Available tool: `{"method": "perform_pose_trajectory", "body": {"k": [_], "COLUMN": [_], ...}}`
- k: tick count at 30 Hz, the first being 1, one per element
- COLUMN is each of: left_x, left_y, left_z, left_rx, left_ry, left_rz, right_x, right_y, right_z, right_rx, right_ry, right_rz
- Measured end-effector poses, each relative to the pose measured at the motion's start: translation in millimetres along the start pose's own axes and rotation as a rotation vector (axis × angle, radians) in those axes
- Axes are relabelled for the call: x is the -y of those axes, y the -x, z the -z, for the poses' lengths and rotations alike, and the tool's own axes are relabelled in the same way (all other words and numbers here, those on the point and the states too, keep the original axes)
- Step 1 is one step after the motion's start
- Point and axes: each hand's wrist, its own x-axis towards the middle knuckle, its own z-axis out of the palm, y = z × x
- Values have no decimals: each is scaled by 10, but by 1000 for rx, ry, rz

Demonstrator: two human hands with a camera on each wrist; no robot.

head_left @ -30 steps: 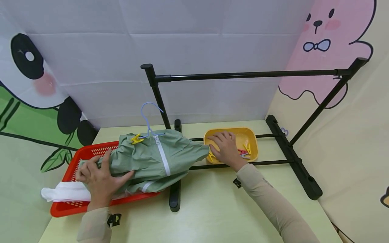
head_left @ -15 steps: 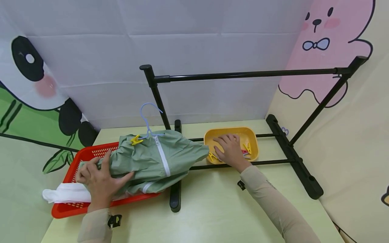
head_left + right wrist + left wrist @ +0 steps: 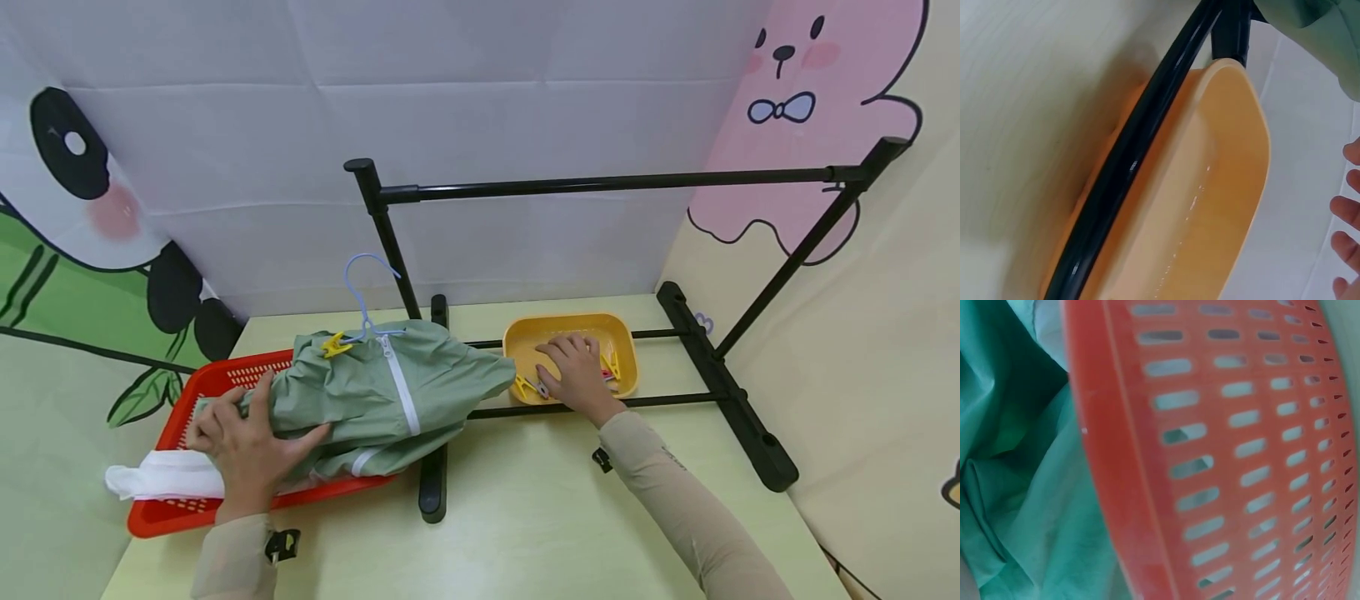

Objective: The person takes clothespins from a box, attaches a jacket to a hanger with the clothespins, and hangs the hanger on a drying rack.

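A green jacket (image 3: 442, 375) with a white zipper lies over the red basket (image 3: 150, 521), a blue hanger (image 3: 360, 292) in its collar. One yellow clothespin (image 3: 337, 345) sits beside the hanger on the jacket's shoulder. My left hand (image 3: 243, 442) rests on the jacket with thumb and fingers spread. Over the yellow tray (image 3: 517, 333) is my right hand (image 3: 577, 375), fingers loosely bent. Its fingertips (image 3: 1346, 211) show apart at the edge of the right wrist view, with nothing between them. In the tray lie several clothespins (image 3: 612, 364), some hidden behind the hand.
A black clothes rack (image 3: 600, 183) stands on the table (image 3: 517, 517), its lower bars passing by the tray. White cloth (image 3: 165, 475) hangs over the basket's left rim. The basket's slotted wall (image 3: 1241, 444) fills much of the left wrist view.
My right hand has shifted a little to the right over the tray, uncovering more of the clothespins at its left end. The left hand and jacket have stayed put.
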Motion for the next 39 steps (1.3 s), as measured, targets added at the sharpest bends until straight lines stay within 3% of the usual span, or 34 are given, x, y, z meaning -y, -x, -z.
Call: {"method": "perform_pose_trajectory", "body": {"k": [21,39], "left_x": [13,18], "left_y": [-17,9], "left_z": [40,71], "left_rx": [7,-1], "left_ry": [23,23], "left_rz": [14,12], "right_x": [-48,-47], "right_y": [62,96], "right_z": [-135,-296], "right_rx": [81,205], "right_ry": [18,-30], "right_rz": [-75,-170]}}
